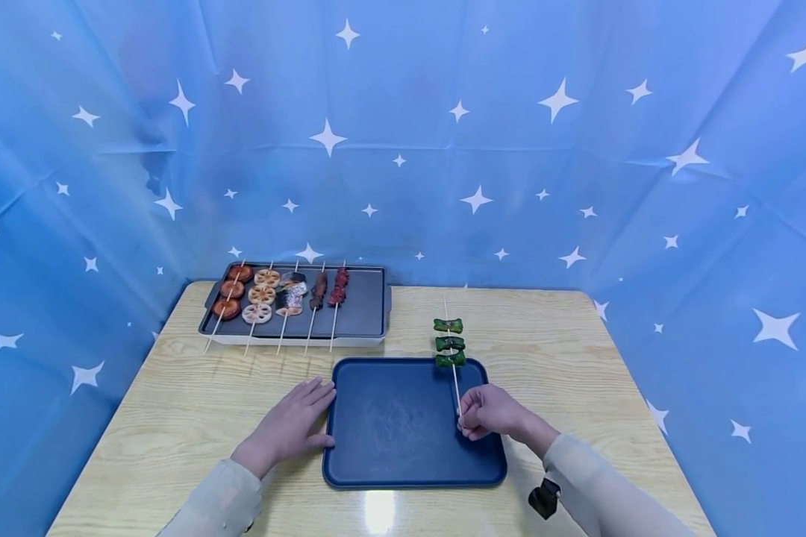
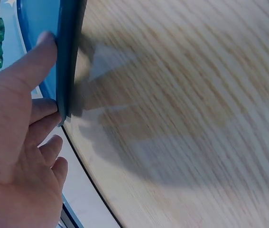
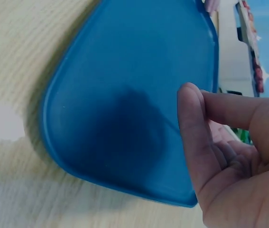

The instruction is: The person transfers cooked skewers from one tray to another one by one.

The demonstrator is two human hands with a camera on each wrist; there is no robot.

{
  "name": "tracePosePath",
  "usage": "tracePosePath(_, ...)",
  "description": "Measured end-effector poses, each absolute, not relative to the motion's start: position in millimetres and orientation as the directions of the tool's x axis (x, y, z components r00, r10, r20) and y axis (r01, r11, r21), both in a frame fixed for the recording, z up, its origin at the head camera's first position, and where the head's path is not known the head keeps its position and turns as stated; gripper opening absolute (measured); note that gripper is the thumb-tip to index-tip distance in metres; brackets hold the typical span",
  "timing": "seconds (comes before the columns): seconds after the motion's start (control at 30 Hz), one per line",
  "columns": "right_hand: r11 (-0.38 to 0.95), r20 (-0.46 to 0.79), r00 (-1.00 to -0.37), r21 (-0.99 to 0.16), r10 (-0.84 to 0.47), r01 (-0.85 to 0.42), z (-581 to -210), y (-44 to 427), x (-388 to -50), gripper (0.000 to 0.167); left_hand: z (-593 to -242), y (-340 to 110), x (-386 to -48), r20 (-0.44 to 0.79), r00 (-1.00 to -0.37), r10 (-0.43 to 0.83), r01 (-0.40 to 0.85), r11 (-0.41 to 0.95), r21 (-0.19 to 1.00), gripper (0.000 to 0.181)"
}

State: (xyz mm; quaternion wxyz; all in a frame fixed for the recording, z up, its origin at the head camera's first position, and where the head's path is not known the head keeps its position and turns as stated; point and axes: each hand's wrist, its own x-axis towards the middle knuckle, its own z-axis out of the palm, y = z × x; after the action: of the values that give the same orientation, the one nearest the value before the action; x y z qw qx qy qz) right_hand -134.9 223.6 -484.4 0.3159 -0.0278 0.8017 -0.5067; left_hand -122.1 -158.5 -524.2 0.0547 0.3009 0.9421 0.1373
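Observation:
My right hand (image 1: pixel 490 412) pinches the lower end of a wooden stick carrying several green pieces (image 1: pixel 450 344), held above the right part of the blue tray (image 1: pixel 403 425). The right wrist view shows that hand (image 3: pixel 238 147) with thumb and forefinger together over the tray (image 3: pixel 120 95); the green pieces are mostly hidden behind it. My left hand (image 1: pixel 289 425) touches the tray's left edge with its fingers extended. In the left wrist view the hand's (image 2: pixel 25 128) fingertips meet the rim of the tray (image 2: pixel 67 61).
A dark grill plate (image 1: pixel 366 302) with a white base stands at the back left, bearing several skewers of food (image 1: pixel 262 294) side by side, their sticks over its front edge. Wooden table (image 1: pixel 551 328) surrounds the tray. A blue curtain (image 1: pixel 403 89) with white stars hangs behind and at both sides.

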Motion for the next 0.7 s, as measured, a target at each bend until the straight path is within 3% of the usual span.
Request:
tracePosePath(0.3, 0.502, -0.495, -0.792, -0.817, -0.357, 0.284, -491, 227, -129, 0.005, -525, -161, -123, -0.076, -0.793, 0.604, 0.556, 0.77, 0.313, 0.115)
tracePosePath(0.7, 0.468, -0.508, -0.774, -0.827, -0.38, 0.313, -495, 237, -114, 0.004, -531, -164, -123, -0.067, -0.796, 0.602, 0.566, 0.779, 0.271, 0.116)
